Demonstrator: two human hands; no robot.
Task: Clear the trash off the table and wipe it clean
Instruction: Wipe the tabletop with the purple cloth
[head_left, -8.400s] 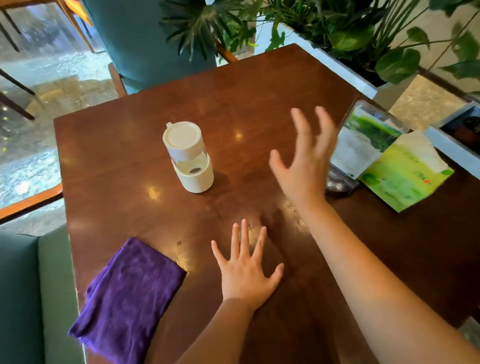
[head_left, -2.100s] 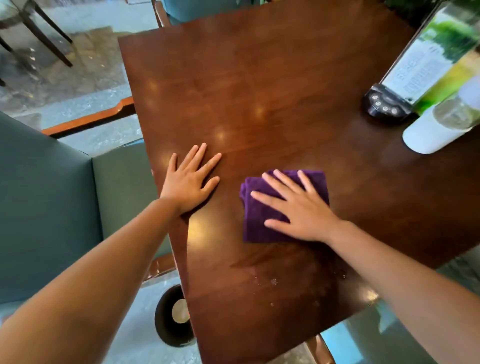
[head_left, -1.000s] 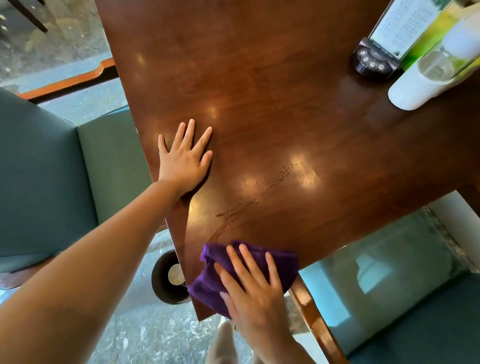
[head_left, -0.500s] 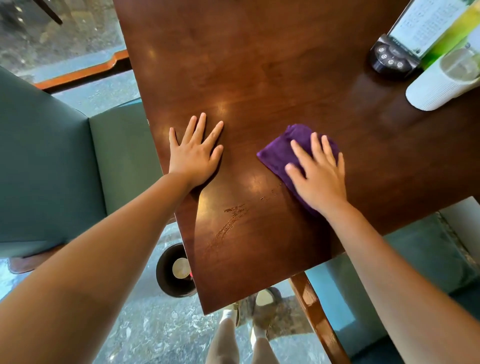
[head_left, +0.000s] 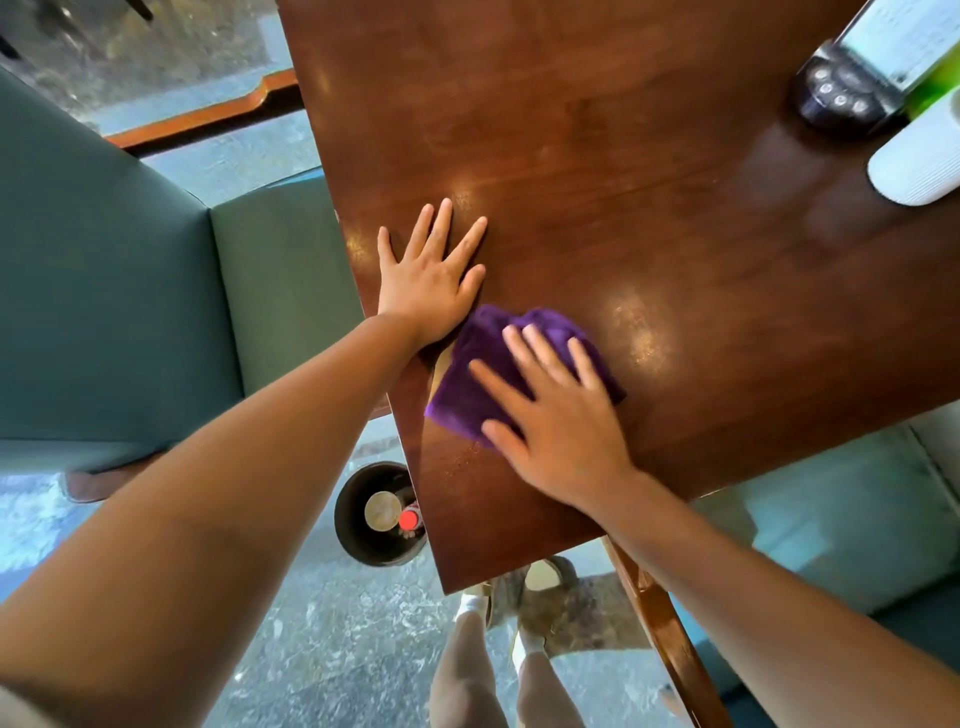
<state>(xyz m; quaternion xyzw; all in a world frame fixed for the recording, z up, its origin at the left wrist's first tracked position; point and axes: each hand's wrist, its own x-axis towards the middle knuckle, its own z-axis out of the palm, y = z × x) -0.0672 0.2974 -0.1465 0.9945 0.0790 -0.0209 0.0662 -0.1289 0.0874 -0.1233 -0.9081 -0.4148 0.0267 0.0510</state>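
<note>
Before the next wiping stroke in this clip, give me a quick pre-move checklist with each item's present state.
1. Purple cloth lies flat on the table under the right hand: ok.
2. Left hand is braced flat on the wood, clear of the cloth: ok.
3. Bottle and call-button stand sit at the far corner, out of the stroke path: ok.
4. No trash left on the visible tabletop: ok.
5. Bin stands below the table's edge, holding discarded items: ok.
6. Smears near the front edge fully wiped: cannot tell, since glare and blur hide the surface.
</note>
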